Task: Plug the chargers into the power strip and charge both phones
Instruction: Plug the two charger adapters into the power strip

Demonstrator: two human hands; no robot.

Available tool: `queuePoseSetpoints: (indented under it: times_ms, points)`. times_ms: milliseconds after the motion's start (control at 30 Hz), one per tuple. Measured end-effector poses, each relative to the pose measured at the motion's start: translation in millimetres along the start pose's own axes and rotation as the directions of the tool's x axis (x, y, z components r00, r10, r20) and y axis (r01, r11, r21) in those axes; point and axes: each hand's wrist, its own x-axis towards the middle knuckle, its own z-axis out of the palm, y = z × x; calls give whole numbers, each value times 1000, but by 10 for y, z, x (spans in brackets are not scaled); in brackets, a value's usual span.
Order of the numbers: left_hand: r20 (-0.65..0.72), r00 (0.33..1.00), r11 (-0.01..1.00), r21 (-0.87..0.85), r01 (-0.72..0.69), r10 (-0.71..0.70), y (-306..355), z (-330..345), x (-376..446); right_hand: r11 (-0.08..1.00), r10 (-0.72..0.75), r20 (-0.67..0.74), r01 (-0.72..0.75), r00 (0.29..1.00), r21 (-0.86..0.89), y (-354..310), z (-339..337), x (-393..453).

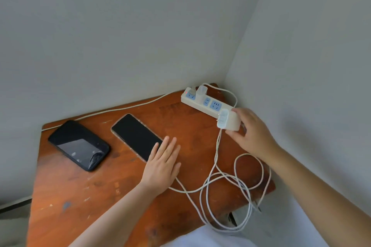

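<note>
From my remote seat I saw the right hand (pixel 254 133) pinching a white charger (pixel 228 121) at the near end of the power strip (pixel 202 102), which lay in the table (pixel 84 190) corner with another charger (pixel 201 92) already plugged in. The left hand (pixel 162 166) lay flat, fingers spread, touching the clear-cased phone (pixel 136 136); the cracked phone (pixel 79 144) sat just beside it, cables (pixel 226 192) coiled near the edge.

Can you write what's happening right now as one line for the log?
right hand: holds charger at power strip | left hand: flat on table, touching phone | phones: uncharged
</note>
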Motion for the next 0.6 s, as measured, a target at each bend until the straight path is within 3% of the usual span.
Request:
queuePoseSetpoints:
  times_ms: [133,200,300,467,600]
  points:
    - [-104,994,999,30,-31,34,186,-20,570,970,235,-153,-222,960,95,276,-261,80]
    - [-166,985,998,52,-44,53,299,-183,910,940,341,-124,-336,932,61,404,-303,117]
    - [-222,969,989,120,-84,109,482,-449,1446,924,380,-51,-377,924,60,543,-301,177]
    - [-28,975,942,265,-205,220,712,-621,1879,935,355,-84,-351,931,52,635,-294,390]
    - [60,977,914,346,-211,203,467,-537,1711,927,319,-13,-315,948,-202,692,-283,648]
